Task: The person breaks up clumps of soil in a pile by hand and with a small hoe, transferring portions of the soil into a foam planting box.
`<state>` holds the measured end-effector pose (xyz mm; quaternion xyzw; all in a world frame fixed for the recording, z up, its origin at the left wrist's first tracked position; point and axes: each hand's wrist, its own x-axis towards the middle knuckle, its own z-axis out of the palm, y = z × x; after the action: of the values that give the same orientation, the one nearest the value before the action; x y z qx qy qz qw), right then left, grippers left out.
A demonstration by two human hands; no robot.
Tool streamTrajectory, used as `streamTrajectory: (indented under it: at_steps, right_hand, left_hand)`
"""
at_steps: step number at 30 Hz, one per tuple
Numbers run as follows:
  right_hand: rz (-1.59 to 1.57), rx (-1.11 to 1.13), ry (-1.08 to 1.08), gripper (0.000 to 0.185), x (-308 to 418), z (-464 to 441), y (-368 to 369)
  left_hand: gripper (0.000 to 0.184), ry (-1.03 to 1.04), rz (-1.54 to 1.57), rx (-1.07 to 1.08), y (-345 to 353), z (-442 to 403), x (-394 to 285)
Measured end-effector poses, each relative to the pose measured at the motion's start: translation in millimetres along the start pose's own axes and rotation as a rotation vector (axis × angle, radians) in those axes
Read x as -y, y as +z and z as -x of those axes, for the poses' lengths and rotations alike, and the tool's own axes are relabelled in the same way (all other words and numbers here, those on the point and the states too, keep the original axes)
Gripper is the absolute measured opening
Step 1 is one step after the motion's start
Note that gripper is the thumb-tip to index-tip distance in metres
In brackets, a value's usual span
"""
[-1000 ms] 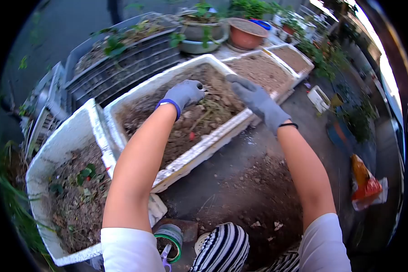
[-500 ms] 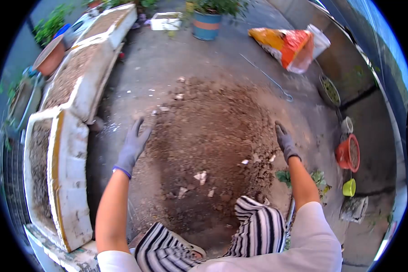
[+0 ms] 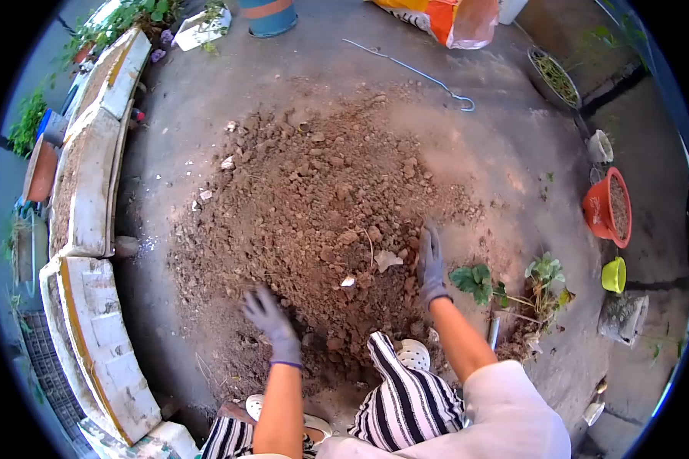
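A broad heap of crumbly brown soil lies on the concrete floor before my knees. My left hand, in a grey glove, is over the heap's near left part with its fingers spread; motion blurs it a little. At the right side of the soil, my gloved right hand stretches its fingers forward against the edge. Neither hand holds anything. A pale flake and a small white piece lie in the dirt just left of the right hand.
White foam planter boxes line the left side. An uprooted leafy plant lies to the right, beyond it a red pot and a yellow-green cup. A bent metal rod and an orange bag are farther off.
Both hands have come in from the sides to the soil, closer together. The view has tilted downward and turned, so the heap fills more of it.
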<state>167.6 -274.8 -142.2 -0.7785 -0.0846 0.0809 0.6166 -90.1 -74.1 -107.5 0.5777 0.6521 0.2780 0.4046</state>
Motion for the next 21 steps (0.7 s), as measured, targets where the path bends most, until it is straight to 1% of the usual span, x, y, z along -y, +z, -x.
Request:
streamTrajectory:
  at_steps: [2, 3, 4, 5, 7, 8, 9, 10, 11, 12, 13, 15, 16, 17, 18, 19, 21]
  right_hand:
    - [-0.036, 0.029, -0.031, 0.042, 40.2, 19.1, 9.6]
    - [-0.059, 0.046, -0.062, 0.042, 48.7, 29.8, 15.1]
    - [-0.119, 0.050, -0.009, 0.040, 38.8, 37.8, 27.5]
    - [-0.129, 0.055, -0.004, 0.040, 49.7, 43.4, 38.6]
    - [-0.127, 0.045, -0.223, 0.039, 79.7, 49.1, 53.8]
    - [-0.051, 0.061, -0.325, 0.039, 84.7, 51.5, 56.9]
    - [-0.048, 0.046, -0.314, 0.039, 90.1, 54.3, 51.9]
    - [-0.061, 0.147, -0.325, 0.039, 95.2, 53.9, 43.5]
    - [-0.072, 0.244, -0.330, 0.039, 106.4, 53.0, 34.3]
    - [-0.125, 0.274, -0.258, 0.040, 107.1, 50.9, 20.6]
    - [-0.124, 0.223, -0.245, 0.040, 83.8, 44.9, 4.4]
    - [-0.048, 0.080, 0.104, 0.041, 61.9, 49.7, -38.8]
    - [-0.050, 0.070, 0.110, 0.041, 36.2, 56.9, -53.7]
    - [0.127, -0.029, -0.003, 0.043, -0.1, 67.2, -62.3]
    - [0.304, -0.129, -0.116, 0.044, -5.6, 69.8, -61.8]
    - [0.300, -0.136, -0.114, 0.044, -11.8, 73.0, -56.7]
    - [0.170, -0.087, -0.082, 0.045, 18.2, 80.6, -26.1]
  left_hand:
    - [0.047, 0.321, -0.300, 0.007, 9.3, 8.0, 33.3]
    - [0.055, 0.392, -0.206, 0.010, 15.1, 17.6, 22.9]
    - [0.051, 0.431, -0.198, -0.001, 18.9, 25.5, 11.6]
    - [0.048, 0.470, -0.191, -0.011, 22.6, 33.6, -1.3]
    - [0.046, 0.180, 0.257, 0.067, 27.5, 54.7, -63.2]
    - [0.046, 0.184, 0.248, 0.075, 27.0, 54.1, -61.0]
    - [0.048, 0.342, 0.137, 0.112, 25.3, 51.4, -58.1]
    - [0.050, 0.502, 0.029, 0.154, 24.1, 48.1, -56.7]
    - [0.050, 0.505, 0.022, 0.183, 18.8, 47.0, -62.4]
    - [0.052, 0.449, 0.058, 0.230, 10.1, 45.8, -74.4]
    - [0.054, 0.390, 0.097, 0.268, 3.9, 41.9, -81.3]
    - [0.057, 0.572, 0.013, 0.306, -17.3, 31.2, -53.0]
    - [0.064, 0.302, 0.199, 0.239, -21.1, 20.0, -20.8]
    - [0.071, 0.032, 0.378, 0.166, -22.1, 13.0, -4.3]
    - [0.071, 0.042, 0.373, 0.173, -21.7, 25.4, -19.5]
    - [0.081, -0.220, 0.308, 0.155, -20.0, 49.5, -32.6]
    - [0.103, -0.489, 0.259, 0.242, -16.0, 74.7, -30.9]
